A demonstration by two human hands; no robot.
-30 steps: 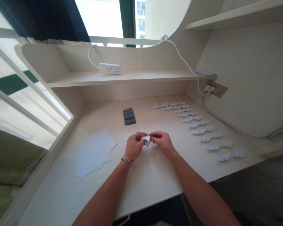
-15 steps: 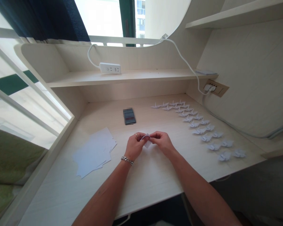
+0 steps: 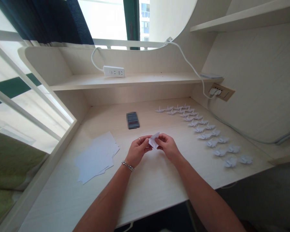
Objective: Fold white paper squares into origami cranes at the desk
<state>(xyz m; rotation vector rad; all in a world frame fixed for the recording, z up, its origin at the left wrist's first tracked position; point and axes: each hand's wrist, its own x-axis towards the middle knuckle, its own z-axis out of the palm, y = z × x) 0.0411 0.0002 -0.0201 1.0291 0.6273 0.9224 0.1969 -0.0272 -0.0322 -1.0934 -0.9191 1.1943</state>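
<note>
Head camera looks down on a pale wood-grain tabletop (image 3: 147,183) where the left hand (image 3: 137,150) and right hand (image 3: 168,148) meet just above the surface, near its middle. A folded piece of white paper (image 3: 154,141) stands between them, tilted, with a pointed flap rising upward. The left fingers (image 3: 145,142) and right fingers (image 3: 160,139) are closed on it from opposite sides, pinching its lower part, and the two hands are almost touching. A chain bracelet (image 3: 128,166) circles the left wrist, and a ring (image 3: 140,140) sits on a left finger. To the left of the hands lies a loose, overlapping stack of white paper sheets (image 3: 95,158). Ahead of the hands is a dark rectangular object (image 3: 132,120), blurred too heavily to identify. To the right, white origami cranes (image 3: 203,132) stretch in a long double row from the back of the tabletop toward its front edge. Above, a white power strip (image 3: 113,71) rests on a shelf (image 3: 135,80), and its cable runs up and over to the right.
</note>
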